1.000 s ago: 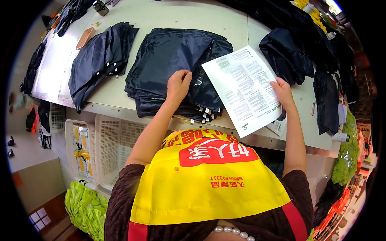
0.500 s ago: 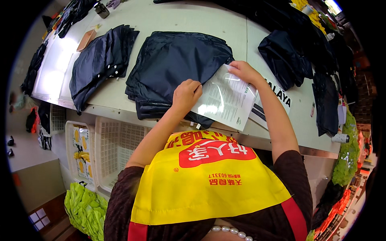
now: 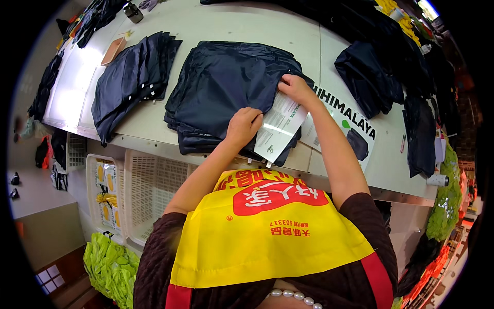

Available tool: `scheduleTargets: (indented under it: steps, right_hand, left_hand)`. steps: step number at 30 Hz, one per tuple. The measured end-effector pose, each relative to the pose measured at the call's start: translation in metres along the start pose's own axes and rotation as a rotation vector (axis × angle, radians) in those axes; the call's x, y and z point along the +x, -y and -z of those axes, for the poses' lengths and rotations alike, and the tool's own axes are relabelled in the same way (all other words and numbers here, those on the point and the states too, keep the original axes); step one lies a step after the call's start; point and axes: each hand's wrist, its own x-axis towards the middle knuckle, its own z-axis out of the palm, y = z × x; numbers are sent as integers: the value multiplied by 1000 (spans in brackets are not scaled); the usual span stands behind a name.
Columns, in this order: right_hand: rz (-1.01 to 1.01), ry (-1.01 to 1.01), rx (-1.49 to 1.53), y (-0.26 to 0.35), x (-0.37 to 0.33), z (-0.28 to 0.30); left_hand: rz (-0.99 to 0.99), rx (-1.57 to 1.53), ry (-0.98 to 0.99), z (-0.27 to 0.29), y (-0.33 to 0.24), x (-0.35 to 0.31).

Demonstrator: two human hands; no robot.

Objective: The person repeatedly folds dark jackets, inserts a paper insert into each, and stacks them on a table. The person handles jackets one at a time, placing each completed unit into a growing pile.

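One printed sheet (image 3: 278,130) lies partly in among the dark fabric at the near right side of the middle stack (image 3: 200,144), on the pale worktop (image 3: 267,23). It is white and glossy, with a bright reflection, small print, green lettering toward its upper end and a small dark mark at its lower end. The visible strip runs lengthwise from near the person's apron (image 3: 267,242) up and to the right; the top dark piece (image 3: 231,69) covers its left side.

The left hand (image 3: 244,127) pinches that piece's edge between its fingers; the right hand (image 3: 297,89) grasps the sheet's upper end, close to the fabric's edge.

Beyond the right forearm lies one more sheet (image 3: 355,125), with big dark lettering, a green mark and a pictured dark pouch. Left of the stack rests one fanned dark pile (image 3: 136,77); its pieces cannot be counted. Below the worktop stand two white baskets (image 3: 157,177).
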Motion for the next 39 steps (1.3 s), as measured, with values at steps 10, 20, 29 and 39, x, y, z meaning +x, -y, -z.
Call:
scheduleTargets:
  steps: [10, 20, 29, 39]
  right_hand:
    - [-524, 170, 965, -18, -126, -1]
    - [-351, 32, 686, 9, -89, -15]
    - [101, 232, -72, 40, -56, -37]
    - [427, 85, -877, 56, -58, 8]
  left_hand:
    - [-19, -54, -38, 2, 6, -3]
    - [-212, 21, 33, 19, -10, 9]
    - [39, -237, -16, -3, 26, 10]
    - [8, 220, 232, -5, 20, 18]
